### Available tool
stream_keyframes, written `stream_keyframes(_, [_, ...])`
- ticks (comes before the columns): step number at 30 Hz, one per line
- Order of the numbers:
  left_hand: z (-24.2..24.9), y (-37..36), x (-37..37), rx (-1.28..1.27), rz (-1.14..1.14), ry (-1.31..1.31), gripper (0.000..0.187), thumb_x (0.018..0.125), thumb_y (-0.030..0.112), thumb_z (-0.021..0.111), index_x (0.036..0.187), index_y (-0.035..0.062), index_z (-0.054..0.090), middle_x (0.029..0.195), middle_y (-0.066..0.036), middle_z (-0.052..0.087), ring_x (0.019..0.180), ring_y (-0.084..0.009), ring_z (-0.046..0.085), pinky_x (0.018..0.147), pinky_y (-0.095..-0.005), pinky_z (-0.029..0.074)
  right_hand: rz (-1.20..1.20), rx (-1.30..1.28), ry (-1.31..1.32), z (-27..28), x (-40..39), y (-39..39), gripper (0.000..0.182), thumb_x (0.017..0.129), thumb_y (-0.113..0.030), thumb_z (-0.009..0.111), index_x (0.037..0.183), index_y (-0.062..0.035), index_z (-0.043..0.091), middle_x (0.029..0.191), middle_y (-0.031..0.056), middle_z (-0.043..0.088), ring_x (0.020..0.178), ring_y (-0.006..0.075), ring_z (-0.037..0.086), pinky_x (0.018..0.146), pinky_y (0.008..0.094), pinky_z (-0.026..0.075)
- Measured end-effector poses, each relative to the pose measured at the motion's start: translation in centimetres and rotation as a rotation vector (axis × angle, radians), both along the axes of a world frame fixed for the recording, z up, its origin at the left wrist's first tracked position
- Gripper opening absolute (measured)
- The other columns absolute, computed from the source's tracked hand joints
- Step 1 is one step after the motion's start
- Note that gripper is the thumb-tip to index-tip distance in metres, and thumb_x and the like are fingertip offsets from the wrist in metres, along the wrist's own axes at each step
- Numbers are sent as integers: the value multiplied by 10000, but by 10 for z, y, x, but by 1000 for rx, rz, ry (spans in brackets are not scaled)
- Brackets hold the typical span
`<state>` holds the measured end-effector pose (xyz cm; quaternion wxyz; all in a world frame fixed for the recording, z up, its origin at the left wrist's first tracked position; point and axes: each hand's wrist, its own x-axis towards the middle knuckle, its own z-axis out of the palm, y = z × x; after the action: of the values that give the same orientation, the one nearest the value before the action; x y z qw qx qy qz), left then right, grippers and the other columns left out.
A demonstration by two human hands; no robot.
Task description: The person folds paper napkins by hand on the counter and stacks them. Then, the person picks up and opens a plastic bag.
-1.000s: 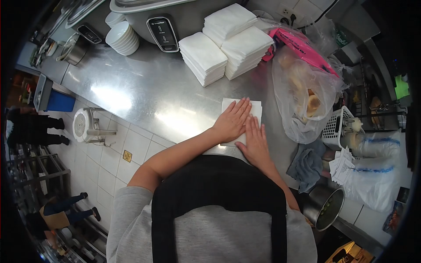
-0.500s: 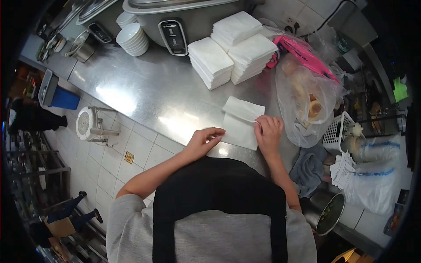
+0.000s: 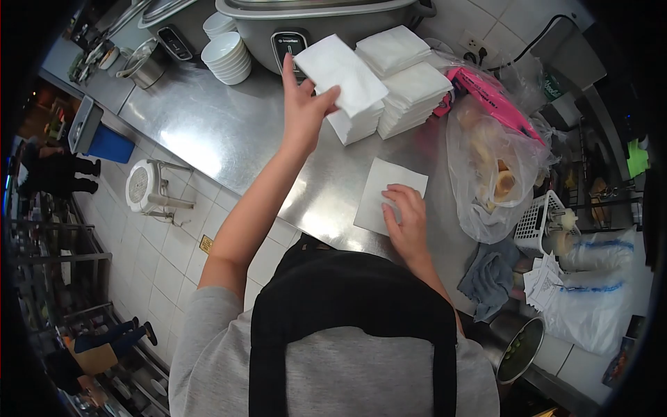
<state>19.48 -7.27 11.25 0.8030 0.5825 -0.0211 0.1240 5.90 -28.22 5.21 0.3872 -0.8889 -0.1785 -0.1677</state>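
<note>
A folded white napkin [image 3: 339,69] is held by my left hand [image 3: 303,115] over the front left stack of napkins [image 3: 354,126]. The thumb lies on its near edge while the index finger sticks out past it; the other fingers are partly hidden. On the steel counter nearer my body lies another white napkin [image 3: 375,198], flat and slightly turned. My right hand [image 3: 406,219] rests over its right side, fingers curved and apart. Two more napkin stacks [image 3: 415,94] stand right beside the front left one.
Behind the stacks stands a large grey cooker [image 3: 316,17], with white bowls [image 3: 228,59] to its left. A clear plastic bag of bread [image 3: 486,167] sits on the right, near a grey cloth [image 3: 490,274] and a white basket [image 3: 538,219]. A stool [image 3: 147,189] stands on the floor.
My left hand has moved from the near counter edge up to the stacks and now holds a folded napkin. My right hand has let go of the napkin fold and shifted slightly nearer my body.
</note>
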Motion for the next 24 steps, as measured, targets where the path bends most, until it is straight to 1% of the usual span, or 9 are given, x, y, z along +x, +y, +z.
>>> stream_keyframes(5, [-42, -7, 51, 279, 2, 78, 787, 807, -9, 637, 1457, 94, 205, 1103, -155, 586, 835, -163, 624, 654, -279, 562, 30, -9, 58, -4, -6, -2, 190, 783, -96, 615, 963, -35, 621, 1063, 92, 580, 986, 261, 533, 864, 367, 379])
stream_keyframes(8, [-52, -2, 56, 384, -17, 104, 514, 754, 9, 663, 1246, -49, 523, 701, -105, 649, 568, -119, 620, 551, -264, 541, -27, -15, 70, -2, -7, -11, 181, 781, -93, 615, 954, -40, 621, 1062, 88, 581, 983, 259, 534, 861, 369, 380])
stream_keyframes(15, [-38, 8, 49, 575, -8, 91, 537, 756, 64, 677, 1261, -27, 518, 698, -111, 644, 581, -149, 627, 562, -280, 524, -45, -26, 72, -13, -2, -14, 191, 776, -90, 617, 960, -41, 619, 1066, 83, 581, 988, 261, 532, 860, 372, 379])
stream_keyframes(17, [-33, 14, 46, 928, 56, 13, 562, 772, 160, 687, 1272, -21, 504, 871, -157, 647, 714, -197, 640, 668, -331, 524, -36, -41, 88, -12, -4, -15, 195, 774, -89, 617, 962, -39, 617, 1071, 87, 581, 994, 265, 530, 872, 377, 376])
stream_keyframes(18, [-33, 16, 43, 927, 57, 13, 562, 772, 160, 687, 1272, -21, 504, 871, -157, 647, 714, -197, 640, 668, -331, 524, -36, -42, 87, -12, -5, -16, 195, 774, -89, 617, 962, -39, 617, 1071, 87, 581, 994, 265, 530, 872, 377, 376])
stream_keyframes(20, [-33, 19, 36, 1055, 164, 29, 585, 835, 241, 652, 1332, 11, 445, 1182, -189, 535, 995, -239, 579, 839, -370, 461, -43, -36, 88, -13, -6, -16, 206, 772, -88, 620, 971, -35, 613, 1091, 97, 575, 1016, 273, 526, 885, 380, 374])
stream_keyframes(21, [-40, 19, 36, 1055, 165, 29, 585, 835, 241, 652, 1332, 11, 445, 1182, -189, 535, 995, -239, 579, 839, -370, 461, -42, -35, 87, -14, -7, -17, 206, 772, -88, 620, 971, -35, 613, 1091, 97, 575, 1016, 273, 526, 885, 380, 374])
stream_keyframes(23, [-55, 19, 35, 1073, 409, -303, 557, 870, 255, 598, 1331, -2, 418, 1360, -237, 395, 1205, -325, 439, 1026, -417, 331, -71, -50, 87, -15, -8, -18, 217, 772, -88, 621, 981, -32, 609, 1114, 106, 568, 1043, 284, 519, 892, 382, 373])
stream_keyframes(24, [-57, 16, 33, 1074, 409, -303, 557, 870, 255, 598, 1331, -2, 418, 1360, -237, 395, 1205, -325, 439, 1026, -417, 331, -71, -50, 86, -15, -7, -18, 217, 772, -88, 621, 981, -32, 609, 1114, 106, 568, 1043, 284, 519, 892, 382, 373])
